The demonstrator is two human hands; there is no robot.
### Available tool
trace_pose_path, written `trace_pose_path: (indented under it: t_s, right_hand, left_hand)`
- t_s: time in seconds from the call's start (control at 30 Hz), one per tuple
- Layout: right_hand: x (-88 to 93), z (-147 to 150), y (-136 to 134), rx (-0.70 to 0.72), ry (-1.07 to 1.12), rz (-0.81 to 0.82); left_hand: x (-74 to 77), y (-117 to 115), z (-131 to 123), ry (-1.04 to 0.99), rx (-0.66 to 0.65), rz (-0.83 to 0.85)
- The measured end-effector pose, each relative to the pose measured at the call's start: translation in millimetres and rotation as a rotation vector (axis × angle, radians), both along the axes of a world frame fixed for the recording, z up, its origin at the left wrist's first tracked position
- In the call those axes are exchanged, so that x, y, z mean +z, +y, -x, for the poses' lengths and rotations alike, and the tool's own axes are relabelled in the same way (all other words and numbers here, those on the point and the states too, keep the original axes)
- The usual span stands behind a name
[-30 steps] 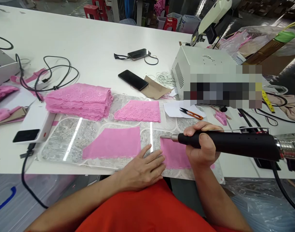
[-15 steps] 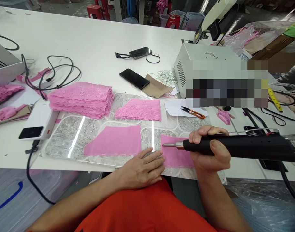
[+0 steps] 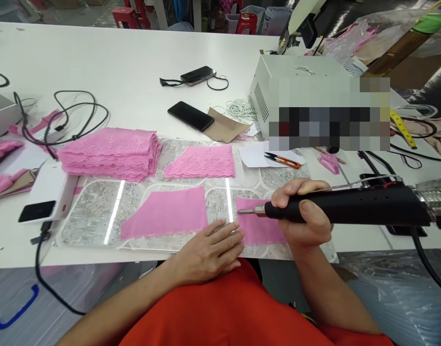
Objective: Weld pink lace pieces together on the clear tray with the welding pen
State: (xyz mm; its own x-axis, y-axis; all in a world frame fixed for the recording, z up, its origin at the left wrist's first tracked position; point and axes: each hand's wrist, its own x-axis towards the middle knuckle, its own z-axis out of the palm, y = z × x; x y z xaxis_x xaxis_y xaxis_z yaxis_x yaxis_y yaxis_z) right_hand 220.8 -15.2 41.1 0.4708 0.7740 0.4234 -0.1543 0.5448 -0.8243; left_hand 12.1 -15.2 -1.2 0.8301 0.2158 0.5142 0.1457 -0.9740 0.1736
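My right hand (image 3: 307, 211) is wrapped round a thick black corded hand tool (image 3: 364, 205) with a slim metal tip. The tip points left, over the left edge of a pink fabric piece (image 3: 258, 233); whether it touches the cloth I cannot tell. My left hand (image 3: 213, 252) lies flat, fingers stretched, at the front of the marble-patterned mat (image 3: 90, 211). Its fingertips reach the left edge of that same piece. Left of it lies another plain pink piece (image 3: 166, 211) with a slanted side. Behind are a pink lace piece (image 3: 202, 161) and a stack of pink lace pieces (image 3: 108, 154).
Orange-handled thread snips (image 3: 283, 161) rest on white paper. Two phones, one a black phone (image 3: 190, 116), lie farther back near a grey metal box (image 3: 299, 67). At left stand a white power bank (image 3: 54, 187) and looped black cables (image 3: 86, 103).
The view has shifted slightly, moving most table items left in the picture. My right hand still grips the tool above the right-hand piece, and my left hand stays flat in place.
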Motion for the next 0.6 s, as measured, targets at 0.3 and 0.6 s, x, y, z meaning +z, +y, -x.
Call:
trace_pose_path:
  t_s: [0.3, 0.6]
  right_hand:
    - [3.0, -4.9, -1.2, 0.068, 0.049, -0.027]
    - [4.5, -8.6, -18.3, 0.174, 0.097, 0.047]
  left_hand:
    - [6.0, 2.7, 2.8, 0.025, -0.052, 0.048]
    - [9.5, 1.1, 2.3, 0.048, -0.022, 0.115]
